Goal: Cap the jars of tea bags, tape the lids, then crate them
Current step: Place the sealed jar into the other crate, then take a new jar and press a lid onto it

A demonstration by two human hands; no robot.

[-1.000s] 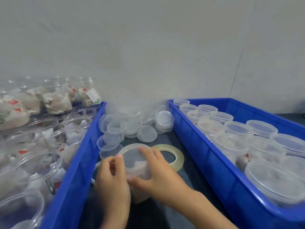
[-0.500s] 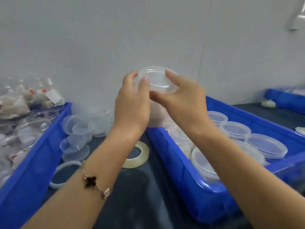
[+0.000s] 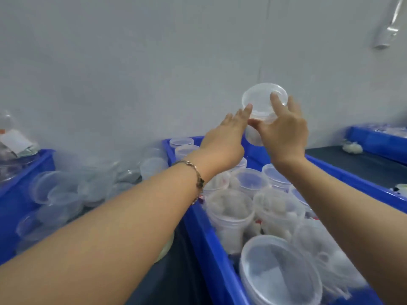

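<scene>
- The capped jar is a clear plastic container with a clear lid seated on top. It is held in the air at about 1 o'clock of the frame, in front of the grey wall and above the far end of the right blue crate.
- The right hand grips the jar: the thumb lies along the jar's near side, and one finger curls over the lid's rim. The remaining fingers are hidden behind the jar.
- The left hand sits at 9 o'clock of the jar. Its fingers are extended nearly straight, with the fingertips touching the jar's left side just under the lid. It does not curl round anything. A bracelet circles the left wrist.
- The right blue crate, at 5 o'clock of the jar, holds capped jars of tea bags packed closely together.
- A loose heap of clear lids lies on the dark table at 8 o'clock of the jar, between the two crates.
- The left blue crate stands at 8 o'clock, at the frame's left edge. Its contents are blurred.
- A third blue crate stands at 3 o'clock, well apart from the jar.
</scene>
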